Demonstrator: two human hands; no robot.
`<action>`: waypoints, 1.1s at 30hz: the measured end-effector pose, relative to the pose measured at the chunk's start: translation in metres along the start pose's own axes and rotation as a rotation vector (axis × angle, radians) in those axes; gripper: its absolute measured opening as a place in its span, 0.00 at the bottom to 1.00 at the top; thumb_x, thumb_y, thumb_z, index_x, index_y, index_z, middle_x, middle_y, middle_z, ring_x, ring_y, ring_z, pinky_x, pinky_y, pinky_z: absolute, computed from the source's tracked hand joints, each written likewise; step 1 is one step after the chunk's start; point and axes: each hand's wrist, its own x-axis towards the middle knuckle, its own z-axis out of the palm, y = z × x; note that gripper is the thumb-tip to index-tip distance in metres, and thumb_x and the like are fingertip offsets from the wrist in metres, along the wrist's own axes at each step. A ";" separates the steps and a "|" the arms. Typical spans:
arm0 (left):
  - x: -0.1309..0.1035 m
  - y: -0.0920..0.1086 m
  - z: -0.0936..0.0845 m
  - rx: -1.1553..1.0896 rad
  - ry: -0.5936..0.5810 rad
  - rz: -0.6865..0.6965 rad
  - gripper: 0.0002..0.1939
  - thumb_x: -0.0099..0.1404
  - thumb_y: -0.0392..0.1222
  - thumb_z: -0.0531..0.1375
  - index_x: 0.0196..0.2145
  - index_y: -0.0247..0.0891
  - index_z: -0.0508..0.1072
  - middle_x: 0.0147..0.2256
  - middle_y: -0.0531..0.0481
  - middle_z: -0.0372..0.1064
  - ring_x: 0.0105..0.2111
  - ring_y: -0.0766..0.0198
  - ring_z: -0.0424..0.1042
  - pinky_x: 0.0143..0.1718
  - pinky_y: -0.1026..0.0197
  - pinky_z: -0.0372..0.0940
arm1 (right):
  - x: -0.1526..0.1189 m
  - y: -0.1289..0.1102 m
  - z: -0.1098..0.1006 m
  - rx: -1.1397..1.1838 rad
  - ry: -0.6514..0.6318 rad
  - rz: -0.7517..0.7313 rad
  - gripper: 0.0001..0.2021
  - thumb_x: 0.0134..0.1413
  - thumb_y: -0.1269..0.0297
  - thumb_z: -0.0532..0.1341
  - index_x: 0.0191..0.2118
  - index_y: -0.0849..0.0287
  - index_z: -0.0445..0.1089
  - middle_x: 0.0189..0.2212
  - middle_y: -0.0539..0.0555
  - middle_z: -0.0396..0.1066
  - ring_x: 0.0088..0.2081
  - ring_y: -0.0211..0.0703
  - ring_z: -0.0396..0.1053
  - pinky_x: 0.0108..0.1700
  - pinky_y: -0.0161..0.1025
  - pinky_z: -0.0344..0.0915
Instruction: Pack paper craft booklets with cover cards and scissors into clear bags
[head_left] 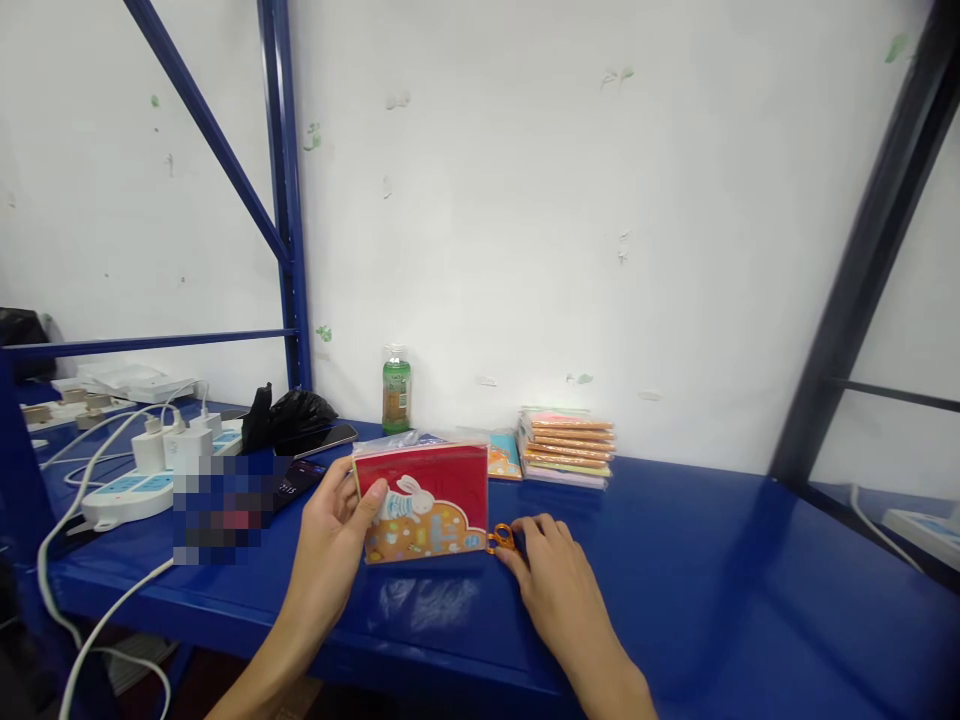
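My left hand point(337, 515) grips the left edge of a red greeting card point(431, 500), thumb on its front. A white rabbit on an orange hill is printed on the card, which stands tilted up and seems to be in a clear plastic sleeve. Just right of the card, my right hand point(551, 565) has its thumb and fingers closed around small orange scissors point(504, 538) at the blue table's surface. The loops of the scissors show; the rest is hidden by my fingers.
Behind the card lie a stack of wrapped cards point(568, 448) and a loose card point(504, 458). A green bottle point(397, 390) stands by the wall. At left are a power strip point(131, 497) with cables, phones point(319, 440) and a black plastic bag point(300, 410). Blue posts point(289, 200) frame the table point(675, 580).
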 end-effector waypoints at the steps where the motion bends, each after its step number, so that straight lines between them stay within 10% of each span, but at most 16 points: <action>1: 0.000 -0.002 0.000 0.004 -0.010 -0.015 0.21 0.64 0.49 0.66 0.52 0.41 0.69 0.48 0.46 0.79 0.50 0.51 0.76 0.48 0.57 0.71 | 0.001 -0.001 0.000 -0.036 0.004 0.016 0.11 0.66 0.62 0.58 0.47 0.57 0.75 0.46 0.60 0.75 0.48 0.58 0.72 0.47 0.48 0.66; 13: -0.003 -0.005 0.011 0.042 -0.073 -0.022 0.26 0.59 0.47 0.69 0.52 0.39 0.67 0.47 0.44 0.79 0.48 0.49 0.78 0.46 0.56 0.72 | 0.004 0.026 -0.039 0.191 -0.030 0.122 0.11 0.69 0.59 0.52 0.36 0.54 0.68 0.27 0.50 0.77 0.29 0.46 0.76 0.30 0.38 0.62; 19: -0.004 -0.013 0.014 0.055 -0.108 0.007 0.20 0.63 0.48 0.66 0.49 0.40 0.66 0.47 0.44 0.79 0.47 0.52 0.78 0.46 0.56 0.72 | -0.008 0.013 -0.079 0.623 0.188 0.065 0.12 0.63 0.48 0.59 0.38 0.51 0.69 0.25 0.44 0.74 0.23 0.38 0.71 0.29 0.34 0.64; 33: -0.020 -0.020 0.026 -0.035 -0.247 -0.115 0.26 0.67 0.48 0.63 0.59 0.41 0.63 0.58 0.41 0.71 0.53 0.49 0.75 0.53 0.51 0.71 | -0.017 -0.007 -0.087 0.430 0.610 -0.208 0.05 0.64 0.63 0.61 0.42 0.49 0.74 0.31 0.44 0.77 0.23 0.33 0.72 0.29 0.30 0.66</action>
